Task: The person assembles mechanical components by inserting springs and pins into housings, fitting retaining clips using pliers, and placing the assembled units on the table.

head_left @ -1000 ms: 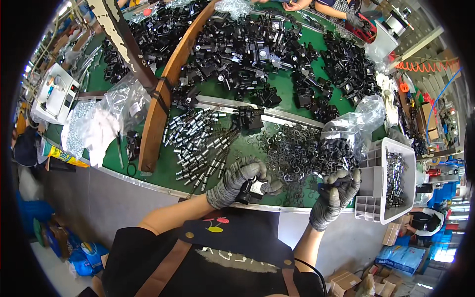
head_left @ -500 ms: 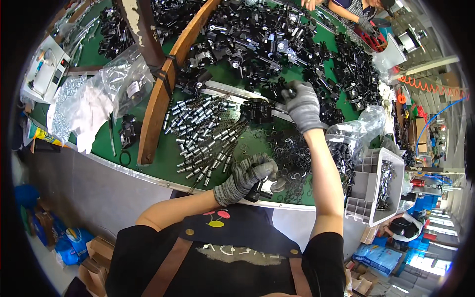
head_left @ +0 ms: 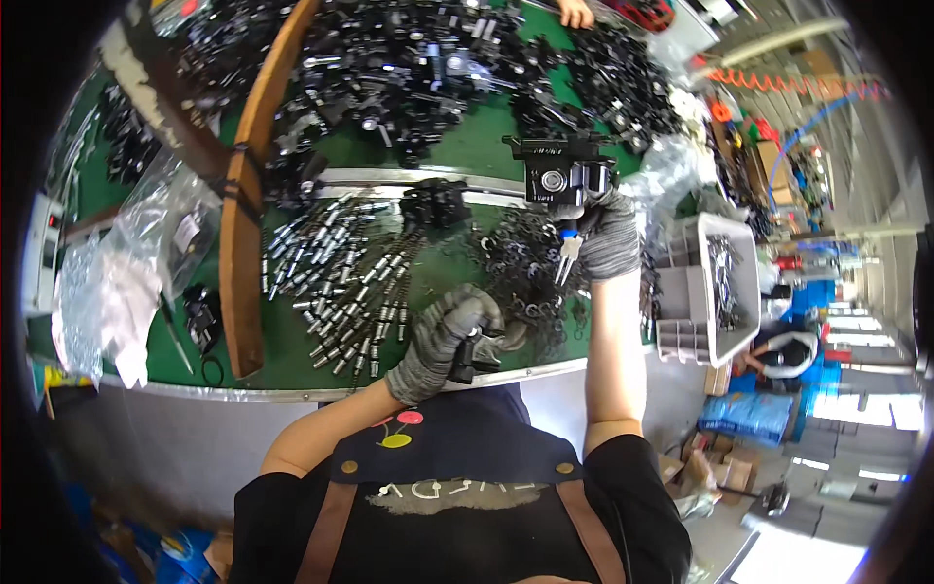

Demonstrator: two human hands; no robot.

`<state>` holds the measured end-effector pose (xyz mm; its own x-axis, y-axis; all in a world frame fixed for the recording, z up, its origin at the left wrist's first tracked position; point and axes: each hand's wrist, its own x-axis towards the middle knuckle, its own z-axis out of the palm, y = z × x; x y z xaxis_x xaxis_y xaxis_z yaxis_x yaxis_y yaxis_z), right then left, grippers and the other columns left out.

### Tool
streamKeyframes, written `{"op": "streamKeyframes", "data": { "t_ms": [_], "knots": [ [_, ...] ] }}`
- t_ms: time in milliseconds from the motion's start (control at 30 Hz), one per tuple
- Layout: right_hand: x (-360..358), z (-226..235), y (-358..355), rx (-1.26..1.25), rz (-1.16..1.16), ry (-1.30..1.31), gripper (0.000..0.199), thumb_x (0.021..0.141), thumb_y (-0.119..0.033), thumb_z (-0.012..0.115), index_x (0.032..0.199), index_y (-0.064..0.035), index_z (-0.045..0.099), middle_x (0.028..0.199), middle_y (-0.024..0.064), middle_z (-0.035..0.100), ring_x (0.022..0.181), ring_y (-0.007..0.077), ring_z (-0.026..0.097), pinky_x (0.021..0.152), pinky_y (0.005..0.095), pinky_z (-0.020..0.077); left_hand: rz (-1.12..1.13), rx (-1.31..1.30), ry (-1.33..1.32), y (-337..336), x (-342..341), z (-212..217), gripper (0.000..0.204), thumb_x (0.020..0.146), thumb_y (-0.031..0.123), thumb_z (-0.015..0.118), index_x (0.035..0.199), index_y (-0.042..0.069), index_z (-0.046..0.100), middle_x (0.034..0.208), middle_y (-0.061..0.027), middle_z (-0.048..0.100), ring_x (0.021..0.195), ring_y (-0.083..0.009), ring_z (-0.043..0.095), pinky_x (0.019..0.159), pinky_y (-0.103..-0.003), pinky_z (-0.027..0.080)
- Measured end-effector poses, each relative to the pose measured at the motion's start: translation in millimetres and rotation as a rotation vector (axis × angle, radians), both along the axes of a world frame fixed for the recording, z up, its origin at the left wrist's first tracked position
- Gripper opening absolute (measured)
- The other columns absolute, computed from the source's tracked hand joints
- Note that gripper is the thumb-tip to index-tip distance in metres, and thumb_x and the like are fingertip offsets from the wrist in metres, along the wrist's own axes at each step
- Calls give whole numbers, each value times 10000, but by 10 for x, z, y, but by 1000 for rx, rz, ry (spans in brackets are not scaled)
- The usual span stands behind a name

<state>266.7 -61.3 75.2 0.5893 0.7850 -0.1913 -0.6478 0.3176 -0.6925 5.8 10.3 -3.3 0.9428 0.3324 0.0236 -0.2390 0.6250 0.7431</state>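
While the left hand (head_left: 438,346) keeps a narrow grip around a small dark part (head_left: 474,362) at the near edge of the desk (head_left: 443,268), the right hand (head_left: 613,238) reaches forward with its grip closed on a black assembly (head_left: 555,180). The assembly is located over the desk, beyond the dark rings (head_left: 530,277), and bears a round silver face. A silver two-pronged piece (head_left: 568,255) with a blue band projects from the right hand toward the wearer; the fingers around it are partly hidden. Silver pins (head_left: 336,292), some with springs, lie left of the rings. A wooden bar (head_left: 245,214) borders the pins on their left. Past the metal rail (head_left: 360,177), further black assemblies (head_left: 389,92) are heaped. A grey bin (head_left: 684,292), at the right end, contains silver parts (head_left: 723,282). Another person's bare hand (head_left: 576,13) is at the far side.
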Motion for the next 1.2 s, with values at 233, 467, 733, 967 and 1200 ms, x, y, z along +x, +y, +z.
{"op": "streamKeyframes", "data": {
  "t_ms": [233, 467, 733, 967, 1200],
  "knots": [
    [-411, 42, -462, 167, -85, 132, 380, 781, 9, 675, 1148, -30, 586, 1003, 102, 632, 724, 206, 574, 559, 334, 489, 56, -3, 86, -137, 30, 109, 311, 1017, 314, 500, 993, 30, 626, 911, -41, 616, 870, -134, 566, 843, -287, 446],
    [-617, 170, -762, 177, -92, 161, 341, 815, -23, 677, 1146, -15, 595, 942, 96, 630, 707, 215, 572, 569, 328, 480, 69, 0, 75, -305, 37, 154, 350, 1013, 356, 495, 1019, 33, 629, 905, -40, 612, 873, -135, 560, 814, -284, 457],
    [-943, 268, -843, 32, 40, 250, 182, 937, -135, 649, 1091, -39, 637, 854, 67, 627, 675, 166, 562, 555, 297, 463, -193, 310, 235, 613, 630, -533, 560, 989, 469, 548, 1332, 27, 564, 1075, -103, 693, 944, -170, 666, 914, -314, 536],
    [-988, 177, -856, 8, 185, 316, 175, 975, -182, 623, 1064, -33, 647, 812, 53, 612, 659, 145, 548, 548, 277, 454, -367, -303, -38, -157, 298, 874, 537, 1005, 440, 524, 1313, 2, 576, 1188, -148, 676, 1030, -195, 679, 894, -344, 570],
    [-998, 129, -878, 38, 221, 360, 203, 983, -206, 616, 1058, -20, 645, 818, 60, 620, 655, 146, 548, 544, 283, 456, -327, -350, 68, -263, 258, 936, 556, 992, 437, 551, 1333, -2, 552, 1201, -179, 666, 1014, -230, 689, 848, -336, 590]
  ]
}}
